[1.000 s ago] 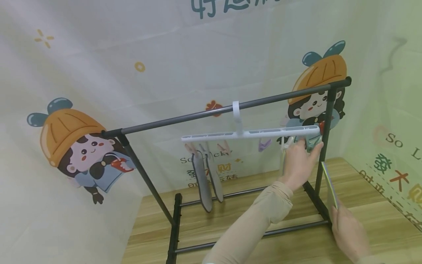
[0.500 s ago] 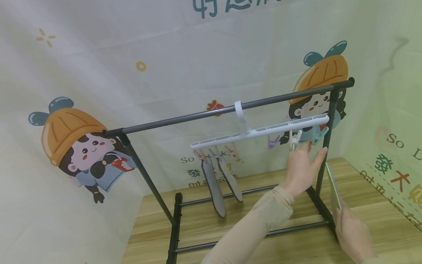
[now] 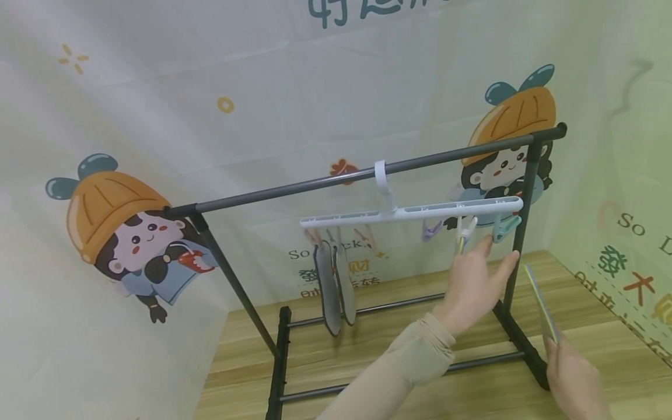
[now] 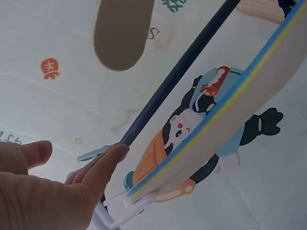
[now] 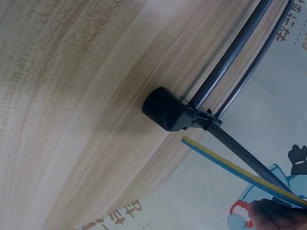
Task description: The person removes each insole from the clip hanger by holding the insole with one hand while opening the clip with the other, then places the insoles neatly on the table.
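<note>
My left hand (image 3: 469, 286) is just below the right end of a white clip hanger (image 3: 415, 213), its fingers extended and holding nothing. Beside it, a white clip (image 3: 468, 226) grips the end of an insole (image 4: 216, 127) with a blue and yellow edge, mostly hidden by the hand in the head view. A teal clip (image 3: 507, 228) hangs by the fingertips with nothing in it. Lower right, my right hand (image 3: 577, 379) holds another insole (image 3: 542, 303) by its lower end, seen edge-on. Two grey insoles (image 3: 328, 291) dangle from clips at the hanger's left.
The hanger hooks over the top bar of a black rack (image 3: 294, 188), which stands on a wood-grain surface (image 3: 241, 344). A purple clip (image 3: 433, 230) and a pink clip (image 3: 366, 239) hang from the hanger's middle. A printed cloth (image 3: 273, 76) covers the walls behind.
My left hand has come down from the clips, its fingers now apart from them. The hanger's right end swung up, then settled lower. My right hand has shifted slightly right and down with its insole.
</note>
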Action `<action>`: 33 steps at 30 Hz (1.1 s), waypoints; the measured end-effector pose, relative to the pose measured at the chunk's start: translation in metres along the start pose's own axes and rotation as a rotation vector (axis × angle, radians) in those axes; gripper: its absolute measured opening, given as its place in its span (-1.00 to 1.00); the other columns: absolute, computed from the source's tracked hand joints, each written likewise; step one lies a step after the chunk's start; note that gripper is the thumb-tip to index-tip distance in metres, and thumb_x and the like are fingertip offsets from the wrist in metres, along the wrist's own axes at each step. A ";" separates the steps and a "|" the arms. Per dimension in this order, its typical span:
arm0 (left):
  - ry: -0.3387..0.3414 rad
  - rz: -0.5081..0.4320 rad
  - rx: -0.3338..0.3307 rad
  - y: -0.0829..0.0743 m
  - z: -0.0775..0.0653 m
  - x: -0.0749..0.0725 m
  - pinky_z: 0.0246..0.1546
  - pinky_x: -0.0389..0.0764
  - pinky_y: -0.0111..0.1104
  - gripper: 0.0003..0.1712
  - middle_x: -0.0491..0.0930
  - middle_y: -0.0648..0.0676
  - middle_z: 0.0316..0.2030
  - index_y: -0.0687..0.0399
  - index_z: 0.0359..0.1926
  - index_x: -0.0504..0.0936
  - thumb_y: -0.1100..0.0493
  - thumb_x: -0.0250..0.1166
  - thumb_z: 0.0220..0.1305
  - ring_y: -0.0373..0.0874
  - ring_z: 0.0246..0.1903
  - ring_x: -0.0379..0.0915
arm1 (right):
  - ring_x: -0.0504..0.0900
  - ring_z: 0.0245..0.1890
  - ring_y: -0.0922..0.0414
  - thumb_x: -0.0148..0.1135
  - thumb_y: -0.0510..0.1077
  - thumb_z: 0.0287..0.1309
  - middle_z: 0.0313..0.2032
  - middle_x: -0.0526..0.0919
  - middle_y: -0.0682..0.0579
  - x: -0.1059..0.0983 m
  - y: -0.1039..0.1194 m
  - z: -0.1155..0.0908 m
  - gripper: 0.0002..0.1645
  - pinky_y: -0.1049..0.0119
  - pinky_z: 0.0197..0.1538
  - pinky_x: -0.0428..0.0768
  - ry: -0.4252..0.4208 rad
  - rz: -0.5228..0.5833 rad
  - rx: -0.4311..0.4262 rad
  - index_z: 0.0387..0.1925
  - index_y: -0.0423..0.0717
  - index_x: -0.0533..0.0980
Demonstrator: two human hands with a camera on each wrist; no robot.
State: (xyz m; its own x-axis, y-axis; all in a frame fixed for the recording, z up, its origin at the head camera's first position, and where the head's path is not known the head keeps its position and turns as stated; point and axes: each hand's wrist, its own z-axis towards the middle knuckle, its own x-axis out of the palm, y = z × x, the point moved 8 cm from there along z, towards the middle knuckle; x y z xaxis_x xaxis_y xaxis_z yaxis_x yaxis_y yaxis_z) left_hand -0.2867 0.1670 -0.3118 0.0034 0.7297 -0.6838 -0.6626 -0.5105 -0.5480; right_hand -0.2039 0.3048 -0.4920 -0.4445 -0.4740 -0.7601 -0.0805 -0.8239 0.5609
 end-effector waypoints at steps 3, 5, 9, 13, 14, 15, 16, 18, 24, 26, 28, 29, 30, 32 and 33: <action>0.021 -0.042 0.006 0.001 -0.007 -0.006 -0.40 0.62 -0.59 -0.39 0.77 0.16 -0.30 0.25 0.28 0.47 -0.12 0.09 0.48 -0.29 -0.46 0.67 | 0.56 -0.31 -0.57 -0.25 -0.26 0.49 -0.21 0.52 -0.68 -0.001 -0.003 -0.002 -0.55 -0.41 -0.26 0.53 -0.016 -0.003 -0.001 0.15 -0.64 0.24; 0.024 -0.055 0.022 0.001 -0.011 -0.011 -0.38 0.62 -0.61 -0.39 0.77 0.18 -0.28 0.26 0.28 0.46 -0.12 0.08 0.48 -0.29 -0.44 0.68 | 0.58 -0.40 -0.49 -0.26 -0.26 0.49 -0.30 0.54 -0.64 -0.001 -0.004 -0.002 -0.58 -0.34 -0.34 0.56 -0.016 0.001 0.005 0.04 -0.65 0.29; 0.015 -0.080 0.063 0.000 -0.018 -0.022 0.12 0.51 -0.56 -0.40 0.60 0.19 0.14 0.28 0.27 0.46 -0.10 0.08 0.49 -0.17 -0.02 0.66 | 0.58 -0.46 -0.45 -0.28 -0.24 0.51 -0.38 0.54 -0.60 -0.001 -0.008 -0.003 -0.60 -0.30 -0.39 0.56 -0.015 0.005 0.029 -0.13 -0.60 0.33; 0.010 -0.141 0.073 0.001 -0.023 -0.031 -0.01 0.53 -0.65 -0.42 0.57 0.17 0.18 0.26 0.29 0.44 -0.08 0.09 0.49 -0.26 -0.40 0.71 | 0.58 -0.44 -0.46 -0.29 -0.21 0.52 -0.38 0.55 -0.58 -0.003 -0.013 -0.003 -0.58 -0.31 -0.37 0.56 -0.011 0.002 0.054 -0.16 -0.57 0.34; 0.002 -0.153 0.077 0.001 -0.024 -0.034 -0.07 0.53 -0.70 -0.42 0.57 0.18 0.17 0.27 0.29 0.44 -0.07 0.09 0.49 -0.31 -0.56 0.62 | 0.58 -0.46 -0.44 -0.29 -0.20 0.52 -0.42 0.55 -0.54 -0.003 -0.015 -0.002 -0.58 -0.30 -0.38 0.56 -0.008 0.000 0.061 -0.17 -0.56 0.35; -0.010 -0.161 0.081 0.002 -0.025 -0.037 -0.25 0.55 -0.73 -0.43 0.58 0.17 0.17 0.27 0.28 0.45 -0.06 0.10 0.48 -0.32 -0.73 0.45 | 0.58 -0.49 -0.39 -0.30 -0.19 0.53 -0.46 0.56 -0.49 -0.004 -0.016 -0.002 -0.57 -0.27 -0.41 0.56 -0.003 0.002 0.068 -0.19 -0.54 0.35; -0.022 -0.169 0.086 0.002 -0.026 -0.041 -0.40 0.52 -0.74 -0.43 0.58 0.18 0.16 0.28 0.28 0.45 -0.05 0.12 0.48 -0.37 -0.76 0.38 | 0.58 -0.50 -0.38 -0.30 -0.18 0.53 -0.46 0.56 -0.48 -0.004 -0.017 -0.002 -0.56 -0.25 -0.42 0.56 0.001 0.001 0.074 -0.20 -0.54 0.35; -0.046 -0.181 0.095 0.002 -0.028 -0.048 -0.53 0.46 -0.75 -0.44 0.58 0.20 0.15 0.30 0.27 0.45 -0.02 0.13 0.47 -0.48 -0.77 0.33 | 0.58 -0.52 -0.36 -0.30 -0.17 0.53 -0.49 0.57 -0.45 -0.006 -0.019 -0.002 -0.56 -0.24 -0.44 0.56 0.000 0.000 0.078 -0.23 -0.52 0.36; -0.074 -0.252 0.083 0.009 -0.033 -0.060 -0.83 0.28 -0.63 -0.46 0.57 0.26 0.14 0.33 0.27 0.45 0.02 0.15 0.47 -0.42 -0.82 0.34 | 0.51 -0.65 -0.12 -0.30 -0.15 0.55 -0.62 0.51 -0.24 -0.010 -0.028 -0.005 -0.55 -0.01 -0.59 0.50 0.009 -0.004 0.087 -0.19 -0.51 0.34; -0.081 -0.265 0.080 0.011 -0.035 -0.062 -0.88 0.30 -0.60 -0.46 0.57 0.27 0.15 0.34 0.26 0.45 0.03 0.15 0.46 -0.42 -0.83 0.36 | 0.50 -0.65 -0.14 -0.29 -0.15 0.54 -0.63 0.50 -0.23 -0.011 -0.032 -0.005 -0.56 -0.04 -0.59 0.50 0.004 -0.008 0.086 -0.11 -0.54 0.33; -0.082 -0.285 0.077 0.013 -0.036 -0.064 -0.83 0.41 -0.61 -0.46 0.55 0.29 0.16 0.35 0.26 0.44 0.04 0.15 0.47 -0.39 -0.70 0.56 | 0.52 -0.62 -0.19 -0.29 -0.14 0.55 -0.62 0.51 -0.25 -0.012 -0.036 -0.005 -0.53 -0.12 -0.55 0.51 0.003 -0.010 0.085 -0.01 -0.56 0.32; -0.076 -0.307 0.065 0.014 -0.036 -0.065 -0.80 0.45 -0.62 -0.45 0.54 0.29 0.17 0.36 0.27 0.43 0.04 0.15 0.46 -0.38 -0.71 0.56 | 0.53 -0.61 -0.20 -0.28 -0.14 0.54 -0.61 0.52 -0.26 -0.013 -0.039 -0.005 -0.53 -0.13 -0.54 0.52 0.003 -0.015 0.089 -0.01 -0.57 0.32; -0.075 -0.318 0.060 0.015 -0.037 -0.066 -0.75 0.49 -0.62 -0.45 0.54 0.30 0.17 0.36 0.27 0.43 0.04 0.15 0.46 -0.34 -0.58 0.67 | 0.54 -0.61 -0.19 -0.28 -0.14 0.54 -0.61 0.53 -0.26 -0.013 -0.041 -0.005 -0.53 -0.11 -0.55 0.52 -0.002 -0.014 0.094 -0.03 -0.57 0.33; -0.071 -0.342 0.043 0.017 -0.038 -0.068 -0.55 0.58 -0.66 -0.43 0.52 0.30 0.19 0.36 0.29 0.41 0.03 0.15 0.47 -0.16 -0.23 0.74 | 0.51 -0.63 -0.10 -0.28 -0.12 0.55 -0.61 0.51 -0.20 -0.013 -0.047 -0.005 -0.52 0.02 -0.59 0.49 0.008 -0.014 0.119 -0.11 -0.55 0.35; -0.075 -0.347 0.041 0.018 -0.039 -0.069 -0.44 0.59 -0.67 -0.43 0.52 0.31 0.19 0.36 0.29 0.41 0.02 0.15 0.46 -0.06 -0.06 0.68 | 0.50 -0.64 -0.04 -0.28 -0.11 0.56 -0.62 0.51 -0.17 -0.014 -0.049 -0.006 -0.51 0.09 -0.61 0.47 0.006 -0.018 0.126 -0.14 -0.54 0.36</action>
State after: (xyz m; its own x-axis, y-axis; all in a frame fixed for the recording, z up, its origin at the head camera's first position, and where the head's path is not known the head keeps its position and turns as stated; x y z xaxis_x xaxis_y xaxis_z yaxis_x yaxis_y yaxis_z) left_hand -0.2698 0.0901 -0.2930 0.1798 0.8885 -0.4221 -0.6611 -0.2086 -0.7207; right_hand -0.1887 0.3498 -0.5107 -0.4366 -0.4619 -0.7720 -0.1998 -0.7869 0.5838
